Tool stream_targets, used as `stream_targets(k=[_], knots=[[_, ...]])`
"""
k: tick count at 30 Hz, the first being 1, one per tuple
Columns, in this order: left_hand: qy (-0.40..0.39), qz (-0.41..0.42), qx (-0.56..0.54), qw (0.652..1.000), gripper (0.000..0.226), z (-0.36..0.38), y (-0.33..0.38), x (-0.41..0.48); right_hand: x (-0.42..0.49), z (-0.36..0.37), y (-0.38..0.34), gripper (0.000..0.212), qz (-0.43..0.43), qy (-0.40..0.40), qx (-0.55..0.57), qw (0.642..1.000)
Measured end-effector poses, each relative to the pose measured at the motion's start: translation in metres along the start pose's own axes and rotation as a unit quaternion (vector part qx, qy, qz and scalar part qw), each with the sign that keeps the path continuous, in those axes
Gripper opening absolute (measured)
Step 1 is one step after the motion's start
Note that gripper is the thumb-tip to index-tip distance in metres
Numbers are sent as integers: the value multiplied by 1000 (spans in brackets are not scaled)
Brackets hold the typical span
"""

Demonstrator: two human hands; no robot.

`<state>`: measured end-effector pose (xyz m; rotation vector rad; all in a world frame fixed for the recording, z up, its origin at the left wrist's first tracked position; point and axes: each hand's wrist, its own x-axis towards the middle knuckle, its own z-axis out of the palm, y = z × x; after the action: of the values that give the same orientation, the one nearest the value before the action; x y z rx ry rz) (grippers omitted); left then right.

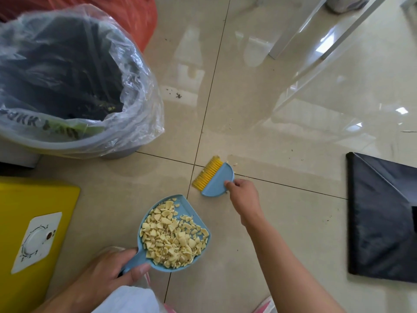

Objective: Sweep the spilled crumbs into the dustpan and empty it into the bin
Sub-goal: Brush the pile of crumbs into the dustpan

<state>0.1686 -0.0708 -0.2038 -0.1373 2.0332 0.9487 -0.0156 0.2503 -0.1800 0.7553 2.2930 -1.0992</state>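
Observation:
A small blue dustpan (189, 211) sits low in the middle of the view, heaped with pale yellow crumbs (173, 236). My left hand (108, 269) grips its handle at the lower left. My right hand (243, 195) holds a blue hand brush (216, 180) by its rounded back; the yellow bristles point up-left and rest on the tiled floor just beyond the pan's mouth. A few tiny crumbs (234, 164) lie beside the brush. The grey bin (74, 145), lined with a clear plastic bag, stands at the upper left.
A yellow box (27, 199) with a white label sits at the left edge. A black flat object (381, 218) lies on the floor at right. White furniture legs (293, 37) stand at the top right. An orange bag (135, 16) is behind the bin.

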Motion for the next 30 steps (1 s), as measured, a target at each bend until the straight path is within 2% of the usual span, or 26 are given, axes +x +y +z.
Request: stream_targets(k=[5,10,14,16,18,23,27,30], knots=[[10,66,-12,998,75,-3,15,9,-13,-21,21,26,29,12,46,998],[29,68,14,997,92,-2,21,9,-12,-29,-11,32,6,-25,175,984],[38,68,43,996,89,-2,20,9,19,-13,-31,27,-1,-7,144,990],[32,66,23,997,79,-4,22,7,28,-8,-20,26,26,14,119,992],[26,66,9,997,69,-6,26,5,26,-10,-2,27,56,30,129,990],[32,73,6,997,75,-8,32,6,-10,-31,31,30,97,22,197,975],[38,69,6,997,87,-9,37,7,-32,-45,13,34,53,7,244,968],[36,74,10,997,81,-9,35,7,-31,-54,-27,28,-54,32,151,987]])
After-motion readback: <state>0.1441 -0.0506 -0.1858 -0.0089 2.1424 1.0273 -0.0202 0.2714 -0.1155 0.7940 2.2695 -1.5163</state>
